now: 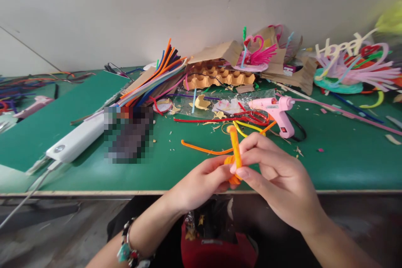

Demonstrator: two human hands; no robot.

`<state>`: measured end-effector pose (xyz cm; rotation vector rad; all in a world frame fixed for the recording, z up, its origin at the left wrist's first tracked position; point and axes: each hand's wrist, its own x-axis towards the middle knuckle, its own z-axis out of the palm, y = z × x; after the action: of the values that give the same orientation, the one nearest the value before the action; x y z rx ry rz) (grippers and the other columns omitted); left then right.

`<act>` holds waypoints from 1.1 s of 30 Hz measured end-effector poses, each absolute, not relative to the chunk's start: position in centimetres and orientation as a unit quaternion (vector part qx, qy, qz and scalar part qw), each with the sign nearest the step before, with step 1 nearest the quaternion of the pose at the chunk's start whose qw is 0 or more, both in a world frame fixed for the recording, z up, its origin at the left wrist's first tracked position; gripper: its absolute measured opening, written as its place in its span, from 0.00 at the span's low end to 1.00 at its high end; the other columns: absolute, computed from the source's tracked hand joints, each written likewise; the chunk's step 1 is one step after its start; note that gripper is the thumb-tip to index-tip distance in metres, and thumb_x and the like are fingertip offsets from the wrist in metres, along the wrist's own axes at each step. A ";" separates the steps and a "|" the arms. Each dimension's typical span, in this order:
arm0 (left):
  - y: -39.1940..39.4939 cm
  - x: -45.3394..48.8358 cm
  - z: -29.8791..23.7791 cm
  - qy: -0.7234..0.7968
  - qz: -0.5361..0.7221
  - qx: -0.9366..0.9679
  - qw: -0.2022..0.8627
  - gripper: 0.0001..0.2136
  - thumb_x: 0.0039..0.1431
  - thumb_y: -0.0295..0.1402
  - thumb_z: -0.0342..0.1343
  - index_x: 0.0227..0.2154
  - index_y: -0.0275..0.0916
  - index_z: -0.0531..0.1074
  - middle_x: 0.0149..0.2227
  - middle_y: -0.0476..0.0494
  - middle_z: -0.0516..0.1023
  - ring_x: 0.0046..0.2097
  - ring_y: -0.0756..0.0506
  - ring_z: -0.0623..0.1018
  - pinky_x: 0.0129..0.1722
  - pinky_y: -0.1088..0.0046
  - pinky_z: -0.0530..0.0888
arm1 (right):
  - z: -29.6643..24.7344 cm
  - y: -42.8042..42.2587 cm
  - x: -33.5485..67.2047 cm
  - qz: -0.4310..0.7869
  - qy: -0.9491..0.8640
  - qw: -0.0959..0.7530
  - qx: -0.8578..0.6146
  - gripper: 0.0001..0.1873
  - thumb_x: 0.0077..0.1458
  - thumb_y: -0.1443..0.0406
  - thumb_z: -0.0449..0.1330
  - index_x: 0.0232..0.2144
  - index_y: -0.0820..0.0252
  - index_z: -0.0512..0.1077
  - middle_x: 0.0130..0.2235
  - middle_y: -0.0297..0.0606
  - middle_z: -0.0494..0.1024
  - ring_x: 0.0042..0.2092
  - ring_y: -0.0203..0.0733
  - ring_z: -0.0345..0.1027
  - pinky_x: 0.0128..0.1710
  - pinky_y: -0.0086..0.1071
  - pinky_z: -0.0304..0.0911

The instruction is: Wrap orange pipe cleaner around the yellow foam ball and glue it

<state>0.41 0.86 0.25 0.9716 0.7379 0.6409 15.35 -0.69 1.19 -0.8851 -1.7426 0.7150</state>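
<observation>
Both hands meet over the front edge of the green table (94, 92), working an orange pipe cleaner (234, 148). My right hand (276, 180) pinches a wound orange stick of it, which stands upright between thumb and fingers. My left hand (201, 182) pinches the coiled lower end from the left. A loose orange tail (204, 150) runs off to the left across the table.
A pink glue gun (276, 111) lies just beyond my hands, with red and yellow pipe cleaners (248, 119) beside it. A bundle of coloured pipe cleaners (157, 77), an egg tray (216, 76), cardboard scraps and finished crafts (351, 65) crowd the back. A white power bank (77, 138) lies left.
</observation>
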 end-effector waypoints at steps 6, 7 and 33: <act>1.1 0.7 -0.3 0.291 0.338 0.325 0.834 0.13 0.55 0.41 0.51 0.30 0.34 0.70 0.19 0.52 0.65 0.18 0.57 0.54 0.21 0.78 0.50 | 0.7 1.3 16.9 0.205 -0.656 0.578 -0.441 0.05 0.56 0.64 0.55 0.30 0.55 0.70 0.30 0.34 0.69 0.33 0.37 0.65 0.34 0.32 0.64; 1.2 0.7 -0.3 0.279 0.354 0.291 0.844 0.14 0.56 0.40 0.50 0.31 0.33 0.71 0.19 0.52 0.65 0.18 0.57 0.54 0.20 0.79 0.51 | 0.4 2.0 17.5 0.161 -0.616 0.598 -0.487 0.04 0.55 0.63 0.55 0.29 0.55 0.69 0.29 0.34 0.68 0.32 0.37 0.64 0.34 0.33 0.63; 1.6 0.6 0.3 0.317 0.493 0.212 0.782 0.17 0.63 0.35 0.38 0.26 0.34 0.67 0.22 0.48 0.69 0.18 0.56 0.56 0.20 0.81 0.57 | 0.1 3.3 21.3 0.052 -0.516 0.528 -0.672 0.16 0.39 0.56 0.65 0.26 0.54 0.63 0.19 0.30 0.66 0.19 0.36 0.59 0.20 0.33 0.57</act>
<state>0.64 1.60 0.27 0.4588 0.6856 1.0651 21.27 3.30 0.08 -1.6063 -1.2329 0.1252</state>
